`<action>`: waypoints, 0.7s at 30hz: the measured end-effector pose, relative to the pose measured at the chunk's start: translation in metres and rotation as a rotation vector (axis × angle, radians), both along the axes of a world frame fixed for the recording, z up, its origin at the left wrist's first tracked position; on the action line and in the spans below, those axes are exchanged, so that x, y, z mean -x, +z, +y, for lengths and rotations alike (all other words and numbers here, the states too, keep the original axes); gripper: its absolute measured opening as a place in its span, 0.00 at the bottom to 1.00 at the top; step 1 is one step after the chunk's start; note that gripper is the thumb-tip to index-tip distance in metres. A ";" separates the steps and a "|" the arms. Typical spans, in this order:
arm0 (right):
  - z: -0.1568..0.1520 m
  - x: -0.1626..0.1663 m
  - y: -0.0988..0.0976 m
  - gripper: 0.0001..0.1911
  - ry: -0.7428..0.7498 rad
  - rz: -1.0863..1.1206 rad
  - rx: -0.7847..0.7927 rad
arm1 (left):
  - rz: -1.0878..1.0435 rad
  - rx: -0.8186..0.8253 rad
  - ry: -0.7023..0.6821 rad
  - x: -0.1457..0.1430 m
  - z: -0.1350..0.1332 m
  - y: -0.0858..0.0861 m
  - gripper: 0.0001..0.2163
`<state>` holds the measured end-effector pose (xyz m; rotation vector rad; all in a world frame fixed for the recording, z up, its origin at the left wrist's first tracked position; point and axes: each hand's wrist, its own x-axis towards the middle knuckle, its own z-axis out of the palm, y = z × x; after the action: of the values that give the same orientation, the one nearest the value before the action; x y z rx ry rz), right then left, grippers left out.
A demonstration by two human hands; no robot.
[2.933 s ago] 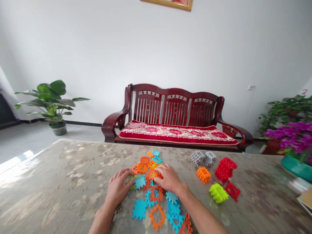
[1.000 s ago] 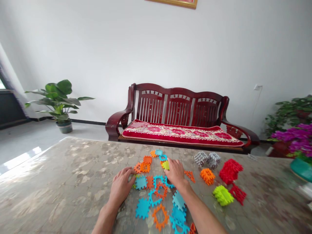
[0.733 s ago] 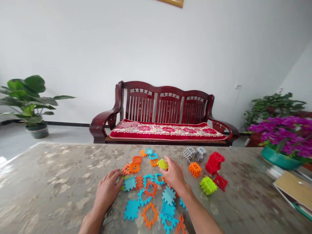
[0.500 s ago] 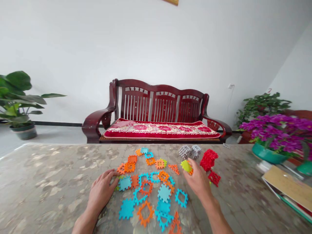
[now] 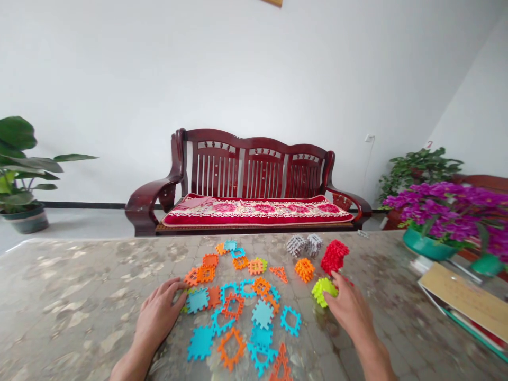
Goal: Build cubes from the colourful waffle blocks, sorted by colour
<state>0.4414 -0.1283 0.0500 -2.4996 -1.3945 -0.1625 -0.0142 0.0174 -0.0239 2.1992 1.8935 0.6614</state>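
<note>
My right hand (image 5: 353,309) has its thumb and index finger around the right side of a yellow-green block of toothed plastic tiles (image 5: 323,291) on the table. Behind that block sit an orange block (image 5: 304,270), a red block (image 5: 334,256) and two grey blocks (image 5: 296,246). Part of another red piece is hidden by my fingers. My left hand (image 5: 161,309) rests open on the table, fingertips beside a pale teal tile (image 5: 197,300) with a yellow-green edge under it. Between my hands lie several flat tiles, including an orange frame (image 5: 242,338), a blue tile (image 5: 200,343) and an orange triangle (image 5: 279,273).
The patterned table (image 5: 79,301) spans the foreground. Purple flowers in a teal pot (image 5: 426,246) stand at right, with a cardboard-topped stack of papers (image 5: 464,296) in front. A dark wooden bench (image 5: 146,203) with a red cushion (image 5: 254,211) is beyond the table.
My right hand has moved right and nearer with the yellow-green block. The orange block now shows whole where the hand was. My left hand stays beside the teal tile; the view has shifted slightly.
</note>
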 end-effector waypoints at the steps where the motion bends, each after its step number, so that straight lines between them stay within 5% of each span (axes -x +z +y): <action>1: -0.001 0.002 0.002 0.29 -0.002 -0.019 0.001 | 0.001 -0.006 -0.001 0.000 0.000 0.000 0.15; 9: 0.031 0.042 0.009 0.21 0.261 0.101 -0.144 | -0.018 0.000 0.004 -0.002 -0.003 0.003 0.14; 14: 0.089 0.083 -0.004 0.20 0.499 0.276 -0.066 | -0.045 0.005 0.009 -0.003 -0.005 0.005 0.14; 21: 0.145 0.108 -0.014 0.28 0.558 0.128 0.179 | -0.058 0.005 0.024 -0.006 -0.008 0.009 0.13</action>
<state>0.3330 0.0166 0.0356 -2.0937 -2.0504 0.2398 -0.0080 0.0099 -0.0146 2.1339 1.8934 0.7162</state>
